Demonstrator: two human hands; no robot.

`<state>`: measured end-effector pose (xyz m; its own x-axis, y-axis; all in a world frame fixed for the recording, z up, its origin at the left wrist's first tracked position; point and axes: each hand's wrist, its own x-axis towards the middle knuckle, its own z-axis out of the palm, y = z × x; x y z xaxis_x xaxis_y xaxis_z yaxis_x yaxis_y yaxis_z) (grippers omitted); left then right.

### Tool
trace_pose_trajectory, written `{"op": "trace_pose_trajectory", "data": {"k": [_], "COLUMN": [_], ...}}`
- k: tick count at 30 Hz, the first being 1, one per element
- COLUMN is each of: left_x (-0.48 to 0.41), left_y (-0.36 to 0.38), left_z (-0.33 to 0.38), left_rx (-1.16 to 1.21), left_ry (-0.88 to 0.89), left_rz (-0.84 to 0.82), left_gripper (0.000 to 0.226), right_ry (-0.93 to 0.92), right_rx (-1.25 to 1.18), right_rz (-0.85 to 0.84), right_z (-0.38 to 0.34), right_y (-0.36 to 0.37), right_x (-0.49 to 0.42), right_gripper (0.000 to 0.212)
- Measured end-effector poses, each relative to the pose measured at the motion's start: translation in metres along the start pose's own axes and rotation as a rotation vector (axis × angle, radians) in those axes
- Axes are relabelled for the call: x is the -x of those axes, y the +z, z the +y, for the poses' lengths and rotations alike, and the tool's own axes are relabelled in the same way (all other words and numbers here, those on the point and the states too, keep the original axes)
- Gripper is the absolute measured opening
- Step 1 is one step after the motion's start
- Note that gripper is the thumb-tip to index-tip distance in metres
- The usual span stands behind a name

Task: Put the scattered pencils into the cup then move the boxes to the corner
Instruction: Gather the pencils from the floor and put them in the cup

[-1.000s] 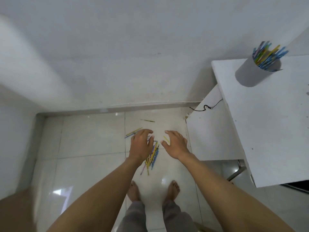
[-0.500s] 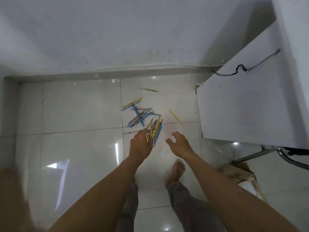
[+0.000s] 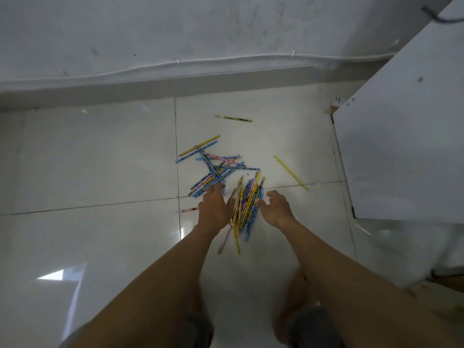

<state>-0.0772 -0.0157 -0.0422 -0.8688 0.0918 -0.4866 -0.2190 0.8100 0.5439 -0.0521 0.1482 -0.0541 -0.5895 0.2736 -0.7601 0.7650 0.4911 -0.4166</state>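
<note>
Looking down at the glossy white floor tiles (image 3: pixel 100 159), we see our left grip (image 3: pixel 214 207) curled round a bundle of pencils (image 3: pixel 247 204). They're thin and patterned, mostly yellow and blue with a pink one or two. The tips fan out ahead of the knuckles and the back ends stick out past the wrist, above the floor.

Our right grip (image 3: pixel 277 209) sits just beside the bundle, fingers loosely bent, holding nothing.

Right in front of the left fingertips there's a loose pile (image 3: pixel 216 169) of the same kind of pencils, crisscrossed on the tiles, blue, pink and yellow all tangled. A few strays lie apart from it: a yellow pencil (image 3: pixel 291 173) off to the right, a greenish pencil (image 3: pixel 233 118) further out toward the wall (image 3: pixel 226 26), and a pink pencil (image 3: pixel 188 210) poking out from behind the left grip.

A white furniture panel (image 3: pixel 401 146) fills the right side, and a white cable (image 3: pixel 200 61) runs low along the wall.
</note>
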Motion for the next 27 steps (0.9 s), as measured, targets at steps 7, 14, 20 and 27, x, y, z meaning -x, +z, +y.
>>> {"op": "trace_pose_trajectory", "data": {"k": [7,14,20,27], "left_x": [-0.072,-0.090,-0.071,-0.065], "left_y": [0.083,0.127,0.138,0.146], "left_z": [-0.053,-0.080,-0.084,-0.090], "left_rx": [-0.088,-0.189,-0.130,-0.211], "left_ry": [0.002,0.042,-0.006,0.098], "left_rz": [0.131,0.272,0.255,0.140], "left_gripper": [0.057,0.067,0.074,0.069], "right_ry": [0.011,-0.050,-0.017,-0.032], "right_rx": [-0.046,-0.068,-0.052,-0.060], "right_rz": [0.096,0.340,0.376,0.404], "right_z": [0.051,0.072,0.063,0.056], "right_y": [0.052,0.094,0.111,0.108], "right_x": [-0.095,-0.118,-0.110,-0.117], "right_gripper": [0.059,0.060,0.070,0.064]}}
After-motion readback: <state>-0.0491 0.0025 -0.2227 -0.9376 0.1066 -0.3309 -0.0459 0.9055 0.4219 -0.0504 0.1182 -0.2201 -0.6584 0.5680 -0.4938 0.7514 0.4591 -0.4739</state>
